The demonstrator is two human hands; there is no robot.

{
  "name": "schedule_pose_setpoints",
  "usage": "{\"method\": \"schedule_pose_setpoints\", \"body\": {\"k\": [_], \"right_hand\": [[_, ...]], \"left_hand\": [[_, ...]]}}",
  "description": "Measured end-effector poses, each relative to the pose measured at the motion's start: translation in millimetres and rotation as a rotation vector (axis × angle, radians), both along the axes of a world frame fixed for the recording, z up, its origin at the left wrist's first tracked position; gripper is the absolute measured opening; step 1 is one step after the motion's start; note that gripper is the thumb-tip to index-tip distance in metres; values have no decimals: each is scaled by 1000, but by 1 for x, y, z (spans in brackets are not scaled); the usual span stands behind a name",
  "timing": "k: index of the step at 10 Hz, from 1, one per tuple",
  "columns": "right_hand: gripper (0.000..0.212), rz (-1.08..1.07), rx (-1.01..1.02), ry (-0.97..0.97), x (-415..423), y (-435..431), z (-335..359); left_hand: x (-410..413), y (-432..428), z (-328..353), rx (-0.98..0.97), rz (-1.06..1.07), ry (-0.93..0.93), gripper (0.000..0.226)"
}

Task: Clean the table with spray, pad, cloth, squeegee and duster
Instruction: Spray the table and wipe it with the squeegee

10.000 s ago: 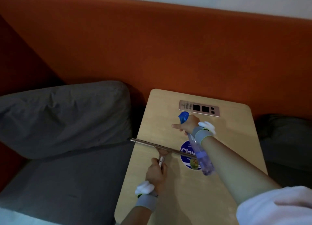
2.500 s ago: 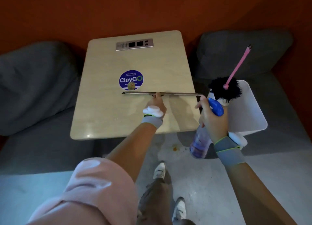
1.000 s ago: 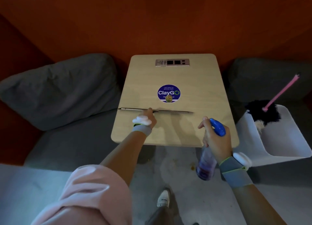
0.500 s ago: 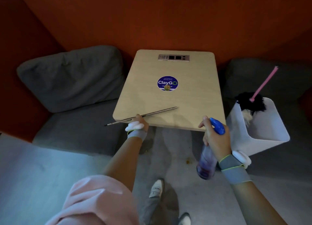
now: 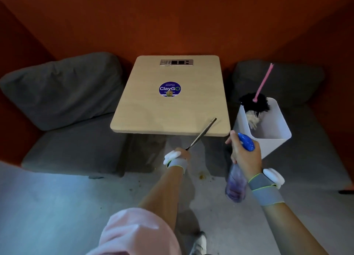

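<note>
Setting: orange padded booth wall, pale grey floor with a few crumbs, and one dark grey seat cushion [image 5: 63, 90] out to the left of the left hand [image 5: 179, 155]. Head view, entries in order. Rounded-corner, light wood-laminate table [image 5: 149, 116]: straight ahead of both hands, with a round blue sticker [image 5: 170, 89] and a brushed-metal socket panel [image 5: 176, 62] at its far edge. Slim metal-bladed squeegee [image 5: 203, 133]: gripped by its handle in the left hand, fingers wrapped round it. The blade slants away to the right over the table's near right corner; whether it touches the top cannot be told. Likely light and rigid, with a thin edge, so best held at the handle and never by the blade. Clear purple plastic spray bottle with blue trigger head [image 5: 236, 184]: hanging from the right hand [image 5: 243, 155], which is curled round the neck just off the table's corner. Probably light, smooth and slippery when wet, so the neck is the sound hold. Tall white plastic bin [image 5: 275, 136]: just beyond the right hand. Black-and-cream fluffy duster with pink stick handle [image 5: 255, 105]: head down in the bin, soft and very light, and easiest taken by the handle standing clear. Pad and cloth: not in view.
</note>
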State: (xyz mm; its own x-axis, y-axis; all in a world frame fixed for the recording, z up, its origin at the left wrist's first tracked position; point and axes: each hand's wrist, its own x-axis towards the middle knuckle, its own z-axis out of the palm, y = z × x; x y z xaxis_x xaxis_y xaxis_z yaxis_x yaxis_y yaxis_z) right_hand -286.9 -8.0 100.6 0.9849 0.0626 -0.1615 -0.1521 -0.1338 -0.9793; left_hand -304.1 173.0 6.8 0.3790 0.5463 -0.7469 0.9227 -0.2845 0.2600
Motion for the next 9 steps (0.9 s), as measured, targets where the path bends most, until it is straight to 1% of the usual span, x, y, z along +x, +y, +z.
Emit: {"method": "schedule_pose_setpoints", "body": {"k": [1,2,3,4,5,6,7,8,9], "right_hand": [[41,-25,-15,22,-4,-12,-1],[40,-54,-26,10,-5,-25,-2],[39,-100,-55,3,-3,-33,0],[40,-126,-52,16,1,-27,-1],[39,-114,-22,35,10,-17,-3],[39,-86,9,50,12,-12,-6],[39,-83,0,70,14,-10,-7],[40,-95,-22,57,15,-6,-10],[40,-81,-11,77,14,-2,-12]], "left_hand": [[9,-16,9,-8,-58,-70,30],[17,-15,41,172,-184,-25,39],[32,12,64,395,-228,-71,39],[48,52,80,479,-278,-92,34],[68,65,92,482,-353,-27,40],[80,49,82,450,-432,-91,39],[78,33,72,412,-471,-158,30],[71,34,65,339,-502,-129,21],[68,37,53,279,-479,-79,28]]}}
